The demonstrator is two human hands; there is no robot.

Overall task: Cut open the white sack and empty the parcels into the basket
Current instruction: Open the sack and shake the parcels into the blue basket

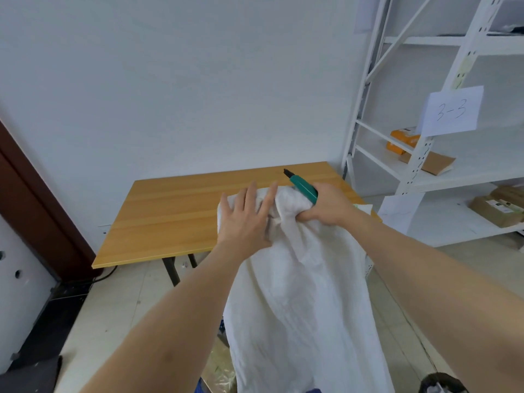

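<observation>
- White woven fabric sack hangs limp from both hands, held up in front of the light wooden tabletop; its gathered top is level w/ the tabletop's near edge, its body drops toward the floor.
- Right hand: fingers closed tight round a bunch of sack top and, in the same fist, a green-handled utility knife, dark tip pointing up and away over the tabletop.
- Left hand: fingers spread wide, palm flat against the sack's upper edge, pressing, not gripping.
- Basket: can't pick it out for sure. Dark rounded thing at bottom right edge and clear plastic under the sack, both too cropped to name.
- Sack looks slack, so prob. mostly emptied or near it; judgement only.
- Risks:
  - knife and cloth share one fist, so a tug on the sack could twist the blade toward the left fingers, which are near.
  - left hand only pressing, so if the right grip slips the sack drops.
  - basket out of sight, so any parcels left could spill on the floor.
</observation>
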